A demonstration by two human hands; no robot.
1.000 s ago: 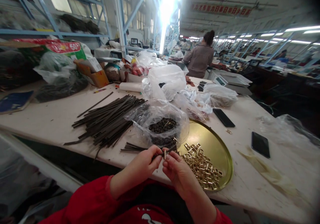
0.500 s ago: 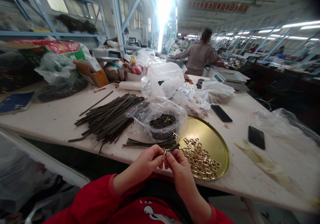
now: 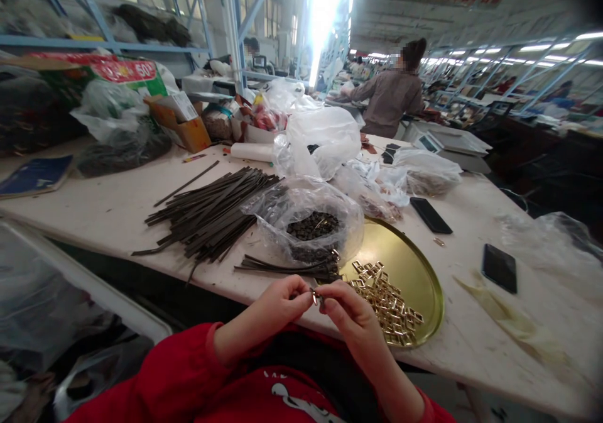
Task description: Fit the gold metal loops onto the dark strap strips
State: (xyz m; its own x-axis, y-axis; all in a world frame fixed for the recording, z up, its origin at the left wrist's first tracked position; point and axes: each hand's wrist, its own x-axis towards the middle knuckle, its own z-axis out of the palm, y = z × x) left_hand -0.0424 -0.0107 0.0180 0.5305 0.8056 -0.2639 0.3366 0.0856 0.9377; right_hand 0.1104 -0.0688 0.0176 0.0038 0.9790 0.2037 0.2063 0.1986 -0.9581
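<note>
Between my two hands, in front of the table edge, is a small gold buckle (image 3: 315,296) with a dark strap piece at it. My left hand (image 3: 288,296) pinches the buckle's left side together with a bit of dark strap. On the other side, my right hand (image 3: 343,303) has its fingers closed on the dark strap. Many gold buckles (image 3: 391,303) lie on a round golden tray (image 3: 419,272) just right of my hands. An open clear bag (image 3: 348,228) holds small dark pieces (image 3: 311,225). Thin dark strips (image 3: 282,266) lie in front of it.
A large heap of dark strips (image 3: 211,212) lies left of the bag. Two black phones (image 3: 430,215) and a loose buckle (image 3: 438,242) are right of the tray. Plastic bags (image 3: 325,137) and a cardboard box (image 3: 181,124) stand behind. A person (image 3: 393,99) is at the far table.
My hands have drawn slightly apart, with the buckle now showing between them. The strap end that stuck up above my right hand no longer shows. The view has shifted a little.
</note>
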